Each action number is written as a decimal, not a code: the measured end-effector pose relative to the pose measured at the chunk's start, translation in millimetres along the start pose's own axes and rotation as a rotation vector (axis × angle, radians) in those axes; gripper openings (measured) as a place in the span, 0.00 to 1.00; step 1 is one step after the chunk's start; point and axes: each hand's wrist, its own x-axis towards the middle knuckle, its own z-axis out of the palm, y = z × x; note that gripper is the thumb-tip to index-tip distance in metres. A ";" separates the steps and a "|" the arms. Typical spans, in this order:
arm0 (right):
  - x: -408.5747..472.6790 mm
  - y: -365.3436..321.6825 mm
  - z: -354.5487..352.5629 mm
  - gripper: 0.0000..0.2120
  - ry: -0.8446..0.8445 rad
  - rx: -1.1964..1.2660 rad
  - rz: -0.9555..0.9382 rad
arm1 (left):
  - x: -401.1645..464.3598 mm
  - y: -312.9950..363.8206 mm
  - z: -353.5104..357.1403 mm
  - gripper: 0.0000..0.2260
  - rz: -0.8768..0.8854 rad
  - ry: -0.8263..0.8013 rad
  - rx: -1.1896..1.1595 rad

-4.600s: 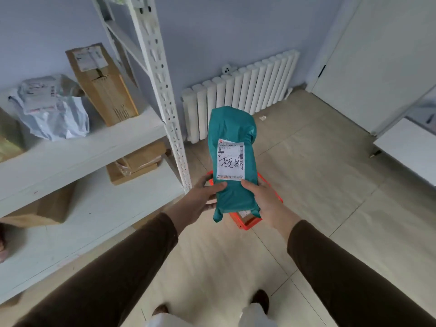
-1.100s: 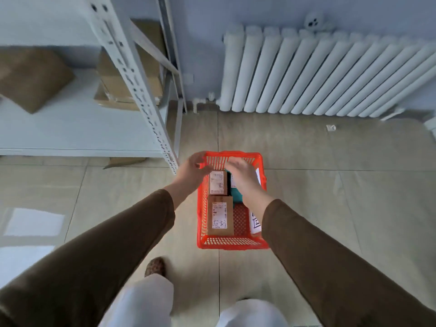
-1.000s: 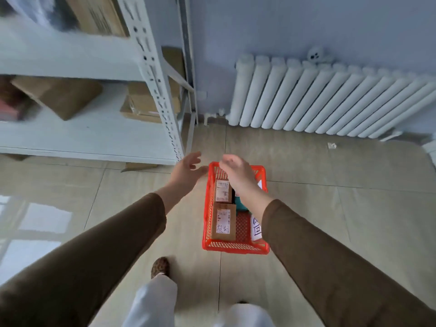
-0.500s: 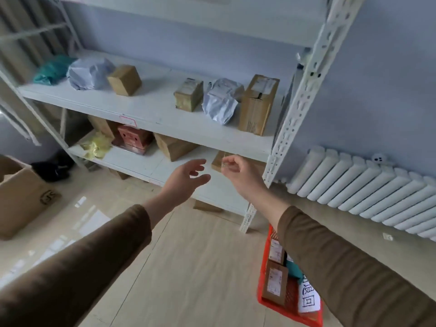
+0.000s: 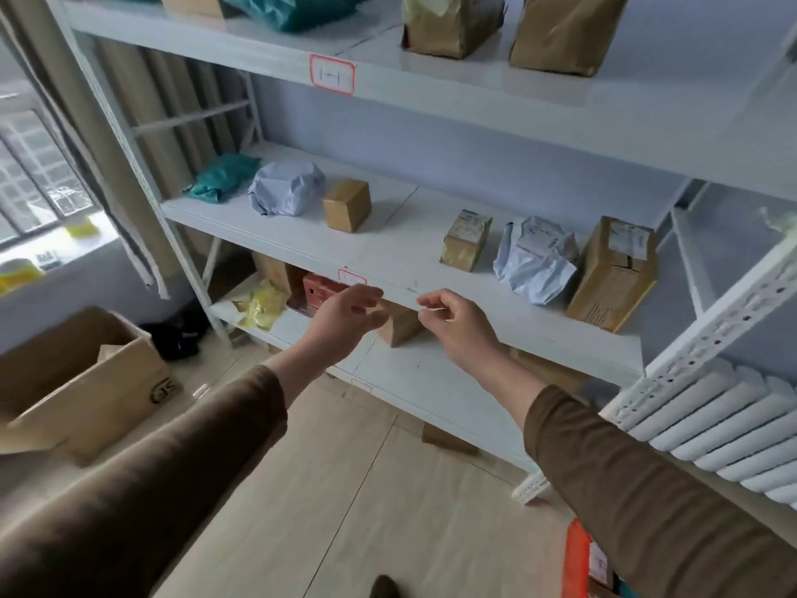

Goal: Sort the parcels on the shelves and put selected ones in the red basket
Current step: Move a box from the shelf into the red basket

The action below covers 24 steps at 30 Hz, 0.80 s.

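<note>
The white shelf unit (image 5: 401,261) fills the view. Its middle shelf carries a teal bag (image 5: 222,176), a white poly bag (image 5: 287,187), a small brown box (image 5: 347,205), a taped small box (image 5: 465,239), a crumpled grey-white bag (image 5: 534,258) and a tall brown box (image 5: 612,271). My left hand (image 5: 345,317) hovers with spread fingers just in front of that shelf's edge and holds nothing. My right hand (image 5: 457,321) hovers beside it, fingers loosely curled, with no parcel in it. Only a corner of the red basket (image 5: 578,563) shows at the bottom right, behind my right sleeve.
The lower shelf has a yellow bag (image 5: 258,304), a red box (image 5: 321,289) and a brown box (image 5: 399,325). The top shelf holds brown parcels (image 5: 560,32). An open cardboard box (image 5: 77,381) stands on the floor at left, a white radiator (image 5: 711,425) at right.
The teal parcel I held went into the red basket. My view then lifted from the basket to the shelves, and both empty hands rose toward the middle shelf's edge.
</note>
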 end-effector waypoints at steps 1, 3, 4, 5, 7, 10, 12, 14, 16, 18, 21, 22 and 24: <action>12.9 -3.6 7.8 0.11 0.001 0.010 -0.004 | 10.5 -5.9 -8.3 0.18 -0.003 -0.005 -0.011; 42.6 -10.4 23.3 0.11 0.003 0.023 -0.011 | 34.1 -18.3 -25.6 0.17 -0.012 -0.010 -0.027; 59.2 -14.0 31.2 0.11 0.009 0.034 -0.011 | 48.1 -24.9 -35.2 0.17 -0.016 -0.006 -0.025; 77.6 -17.2 39.3 0.11 0.017 0.046 -0.008 | 63.7 -31.5 -45.5 0.17 -0.020 -0.002 -0.015; 117.1 -24.2 55.6 0.12 0.023 0.062 -0.006 | 96.6 -42.3 -67.0 0.18 -0.026 0.001 0.017; 179.3 -35.8 78.2 0.14 0.017 0.102 0.035 | 149.5 -57.2 -98.6 0.17 -0.064 0.018 0.022; 216.2 -44.6 91.1 0.16 0.008 0.137 0.072 | 182.1 -68.2 -116.4 0.16 -0.097 0.027 0.004; 247.8 -51.9 103.6 0.16 -0.004 0.179 0.124 | 211.2 -79.3 -130.2 0.17 -0.121 0.028 -0.029; 276.9 -55.0 116.1 0.17 -0.019 0.225 0.175 | 239.2 -88.4 -140.2 0.18 -0.138 0.025 -0.049; 304.6 -56.2 127.9 0.20 -0.028 0.264 0.216 | 267.7 -96.7 -147.4 0.19 -0.155 0.023 -0.066; 343.6 -60.3 143.2 0.24 -0.023 0.285 0.269 | 313.5 -109.8 -156.3 0.22 -0.169 0.015 -0.099; 356.2 -62.9 148.3 0.25 -0.009 0.296 0.290 | 329.0 -114.2 -159.4 0.23 -0.172 0.004 -0.112; 380.9 -65.4 160.6 0.27 0.032 0.320 0.335 | 358.7 -123.4 -165.0 0.26 -0.183 -0.038 -0.143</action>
